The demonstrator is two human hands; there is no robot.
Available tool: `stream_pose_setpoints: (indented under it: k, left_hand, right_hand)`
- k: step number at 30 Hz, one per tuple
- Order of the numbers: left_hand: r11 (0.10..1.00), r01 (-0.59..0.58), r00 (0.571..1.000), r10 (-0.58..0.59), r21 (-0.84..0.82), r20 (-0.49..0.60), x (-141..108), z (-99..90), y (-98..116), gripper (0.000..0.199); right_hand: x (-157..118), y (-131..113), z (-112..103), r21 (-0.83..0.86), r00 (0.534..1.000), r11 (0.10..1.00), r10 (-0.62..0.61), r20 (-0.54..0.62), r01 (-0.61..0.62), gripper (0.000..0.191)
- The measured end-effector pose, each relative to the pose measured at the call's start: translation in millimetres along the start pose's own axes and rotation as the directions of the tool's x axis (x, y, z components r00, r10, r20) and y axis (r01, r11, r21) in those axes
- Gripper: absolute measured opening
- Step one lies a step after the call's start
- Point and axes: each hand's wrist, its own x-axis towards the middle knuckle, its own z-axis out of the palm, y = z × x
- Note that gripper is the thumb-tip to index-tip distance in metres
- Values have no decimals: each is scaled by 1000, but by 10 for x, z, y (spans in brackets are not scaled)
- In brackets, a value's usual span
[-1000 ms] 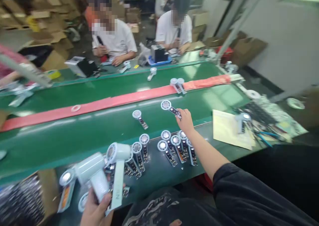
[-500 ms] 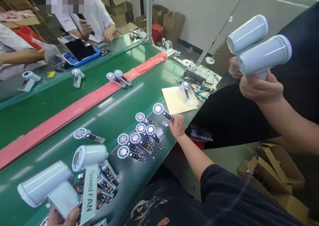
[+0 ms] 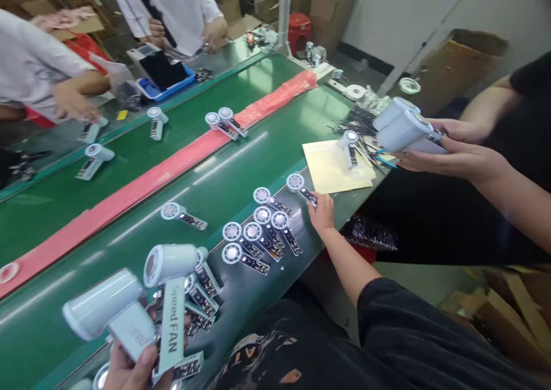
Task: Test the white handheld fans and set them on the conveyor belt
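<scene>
A long green tabletop point(image 3: 129, 218) runs across the view, with a red strip point(image 3: 142, 180) lying along its middle. Across it, people in white shirts work at a black box in a blue tray point(image 3: 166, 77). On the right, another person's two hands point(image 3: 451, 155) hold two pale fans point(image 3: 402, 129) over a yellow sheet point(image 3: 333, 166).

The left hand point(image 3: 133, 370) is low at the near edge. It is closed around the handles of two pale blue fans point(image 3: 142, 304). One handle reads "Speed FAN". The round fan heads point up and to the left.

The right hand point(image 3: 322, 211) reaches out over the tabletop. Its fingers pinch the dark stem of a small fan part point(image 3: 301, 188), a round silver head on a thin board. That part lies on the tabletop at the far end of a bunch of parts like it point(image 3: 258, 235). One more such part point(image 3: 183, 215) lies alone, a little to the left.
</scene>
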Motion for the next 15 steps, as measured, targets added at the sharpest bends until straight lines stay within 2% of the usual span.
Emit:
stream_pose_setpoints:
  k: [3, 6, 8, 9, 10, 11, 12, 13, 14, 15]
  left_hand:
    - [980, -24, 1000, 21, -200, -15, -68, 9, -69, 103]
    - [959, -46, 998, 59, -280, 38, -136, -44, -163, 89]
    - [944, -72, 996, 84, -322, 23, -168, -124, -248, 80]
    - [936, -82, 996, 89, -341, 6, -180, -173, -296, 78]
    - [930, -86, 996, 88, -357, -10, -190, -224, -344, 76]
    - [927, -79, 997, 78, -367, -16, -198, -276, -392, 75]
    - [925, -62, 998, 62, -374, -14, -207, -324, -437, 74]
    - [923, -49, 999, 48, -382, -12, -220, -366, -477, 72]
    - [920, -38, 999, 36, -390, -11, -241, -399, -508, 71]
    - [915, -36, 999, 31, -402, -20, -272, -422, -530, 70]
  right_hand:
    - [-9, -9, -46, -4, 996, 996, 88, 16, -88, 31]
    - [12, -57, -191, -9, 992, 992, 122, -24, -122, 51]
    - [74, -215, -306, 29, 994, 999, -22, -109, 25, 63]
    - [109, -359, -344, 75, 983, 986, -140, -116, 150, 62]
    - [136, -551, -353, 143, 960, 950, -271, -69, 278, 55]
    - [152, -785, -322, 231, 917, 896, -397, 29, 381, 46]
    - [150, -1048, -244, 326, 848, 845, -497, 182, 425, 38]
    - [132, -1327, -120, 396, 749, 822, -550, 369, 409, 32]
    - [98, -1603, 46, 417, 681, 815, -571, 458, 402, 28]
    - [54, -1862, 241, 419, 648, 818, -571, 504, 395, 27]
